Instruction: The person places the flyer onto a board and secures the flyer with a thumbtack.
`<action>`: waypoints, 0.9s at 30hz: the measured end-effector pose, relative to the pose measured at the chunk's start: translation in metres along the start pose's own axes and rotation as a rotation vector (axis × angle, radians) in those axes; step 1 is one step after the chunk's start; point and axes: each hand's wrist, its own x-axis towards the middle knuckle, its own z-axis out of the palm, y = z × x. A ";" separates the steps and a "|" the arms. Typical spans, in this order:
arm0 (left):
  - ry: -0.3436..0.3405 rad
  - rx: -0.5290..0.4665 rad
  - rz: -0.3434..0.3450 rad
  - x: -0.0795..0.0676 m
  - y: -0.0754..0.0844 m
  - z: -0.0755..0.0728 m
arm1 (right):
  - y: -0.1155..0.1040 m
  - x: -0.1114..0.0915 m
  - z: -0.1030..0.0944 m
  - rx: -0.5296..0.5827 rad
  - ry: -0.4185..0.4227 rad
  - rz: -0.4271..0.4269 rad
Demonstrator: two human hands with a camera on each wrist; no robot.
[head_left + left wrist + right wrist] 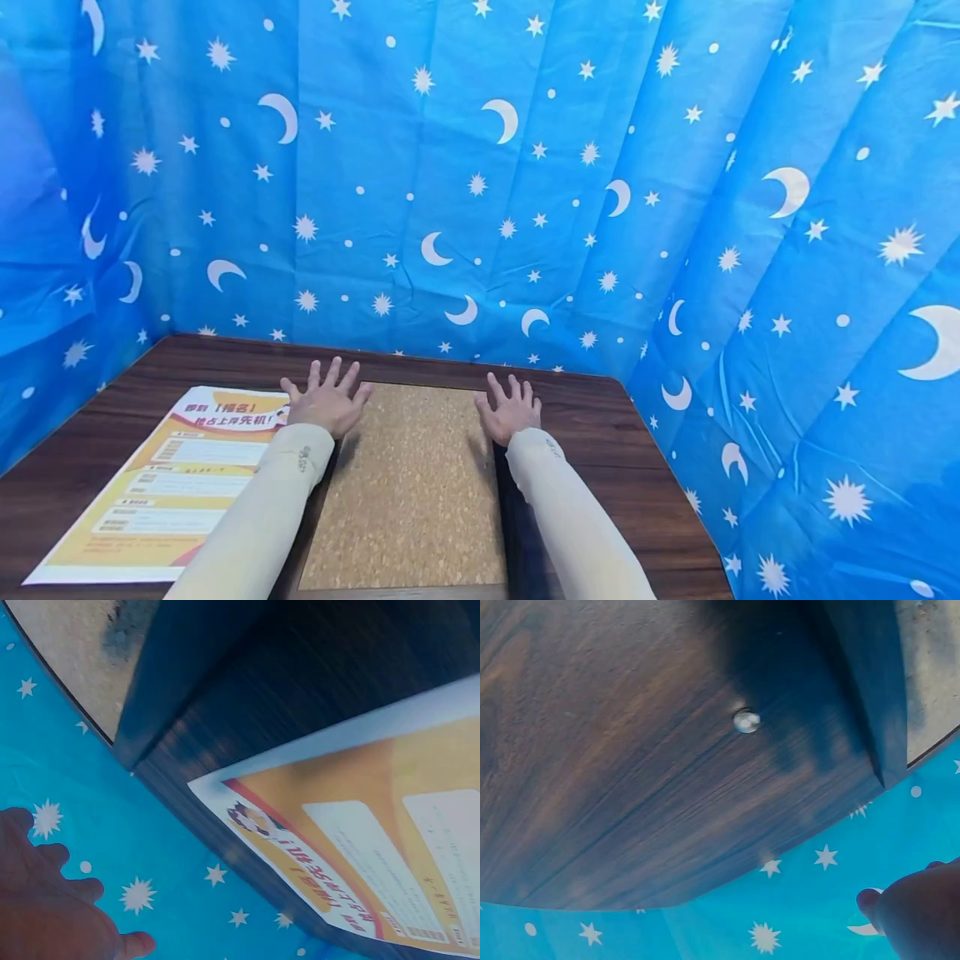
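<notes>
With fingers spread, my left hand [327,406] is held out over the left far edge of a cork-topped board [412,492]. My right hand [512,412] reaches out the same way over the board's right far edge, fingers also spread. Neither hand holds anything. In the left wrist view the fingers of the left hand [52,900] show at the lower left. Only a thumb and part of the right hand [922,915] appear at the lower right of its wrist view. A printed yellow and white poster [172,454] lies just left of the left hand.
The dark wood-grain table [600,467] carries the board, whose dark side [862,675] stands above the tabletop. A small shiny round piece [746,720] sits on the table to the board's right. A blue curtain [450,167] with moons and stars surrounds the table's back and sides.
</notes>
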 end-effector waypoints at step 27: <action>0.047 -0.033 -0.088 -0.026 -0.085 -0.015 | 0.060 -0.011 -0.001 0.044 -0.026 -0.007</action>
